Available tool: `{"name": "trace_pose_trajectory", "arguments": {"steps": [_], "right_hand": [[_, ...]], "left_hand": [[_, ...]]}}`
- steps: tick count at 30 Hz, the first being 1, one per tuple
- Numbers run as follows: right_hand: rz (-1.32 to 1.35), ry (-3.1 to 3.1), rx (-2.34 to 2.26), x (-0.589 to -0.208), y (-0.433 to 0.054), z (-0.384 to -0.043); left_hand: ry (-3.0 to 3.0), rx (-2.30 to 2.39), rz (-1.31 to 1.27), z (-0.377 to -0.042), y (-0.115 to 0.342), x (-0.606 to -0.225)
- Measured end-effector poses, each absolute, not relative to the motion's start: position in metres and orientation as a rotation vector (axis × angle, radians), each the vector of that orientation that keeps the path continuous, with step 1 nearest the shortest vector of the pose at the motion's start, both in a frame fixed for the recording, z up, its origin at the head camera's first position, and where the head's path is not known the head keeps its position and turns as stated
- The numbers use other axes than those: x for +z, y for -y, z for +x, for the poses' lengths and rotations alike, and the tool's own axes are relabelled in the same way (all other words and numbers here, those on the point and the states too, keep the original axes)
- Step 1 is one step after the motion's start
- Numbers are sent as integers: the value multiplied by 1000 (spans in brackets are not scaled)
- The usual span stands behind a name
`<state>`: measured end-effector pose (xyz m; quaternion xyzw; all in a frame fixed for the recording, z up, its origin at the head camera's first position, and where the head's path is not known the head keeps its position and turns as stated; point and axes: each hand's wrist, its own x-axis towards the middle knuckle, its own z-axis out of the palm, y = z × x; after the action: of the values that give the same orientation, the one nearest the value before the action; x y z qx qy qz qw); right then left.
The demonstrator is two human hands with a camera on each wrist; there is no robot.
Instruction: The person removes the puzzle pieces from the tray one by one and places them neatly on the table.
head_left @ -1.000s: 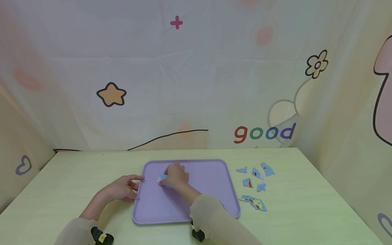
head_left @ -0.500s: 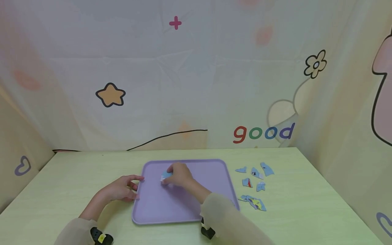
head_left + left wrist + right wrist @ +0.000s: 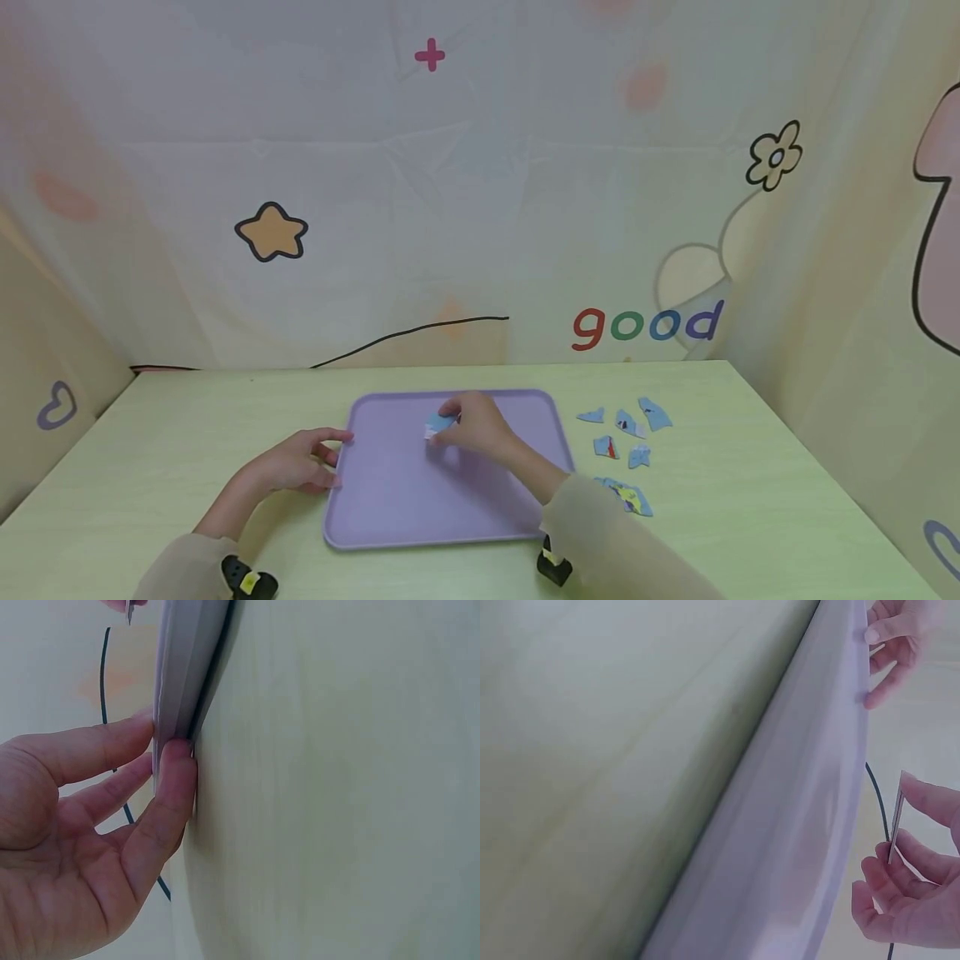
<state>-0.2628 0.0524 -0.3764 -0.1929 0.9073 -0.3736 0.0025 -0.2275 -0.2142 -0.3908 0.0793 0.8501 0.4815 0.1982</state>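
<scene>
A small blue-and-white puzzle piece (image 3: 437, 425) is pinched between the thumb and fingers of my right hand (image 3: 480, 429), over the upper middle of the purple tray (image 3: 405, 504). Edge-on in the right wrist view, the piece (image 3: 895, 823) looks like a thin plate held clear of the tray. My left hand (image 3: 296, 461) holds the tray's left rim, fingers and thumb spread along it. Close up in the left wrist view, fingertips (image 3: 180, 754) press against the rim from both sides.
Several loose puzzle pieces (image 3: 656, 414) lie on the table right of the tray. Nearer the front, a larger yellow-and-blue puzzle section (image 3: 633, 498) is partly covered by the right sleeve (image 3: 600, 525). A printed cloth backdrop (image 3: 450, 208) rises behind the table (image 3: 750, 500).
My right hand has carried the puzzle piece rightward from the tray's left part toward its middle. The left hand stays at the rim, and the tray has not visibly moved.
</scene>
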Motion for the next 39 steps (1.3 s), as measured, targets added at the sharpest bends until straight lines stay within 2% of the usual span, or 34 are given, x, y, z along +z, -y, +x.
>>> {"name": "trace_pose_trajectory", "arguments": {"steps": [21, 39], "right_hand": [[-692, -2947, -1116, -363, -131, -251], [-514, -2973, -1021, -353, -209, -231]], "left_hand": [[-2384, 1347, 226, -228, 215, -391], [-2374, 1359, 229, -228, 214, -390]]}}
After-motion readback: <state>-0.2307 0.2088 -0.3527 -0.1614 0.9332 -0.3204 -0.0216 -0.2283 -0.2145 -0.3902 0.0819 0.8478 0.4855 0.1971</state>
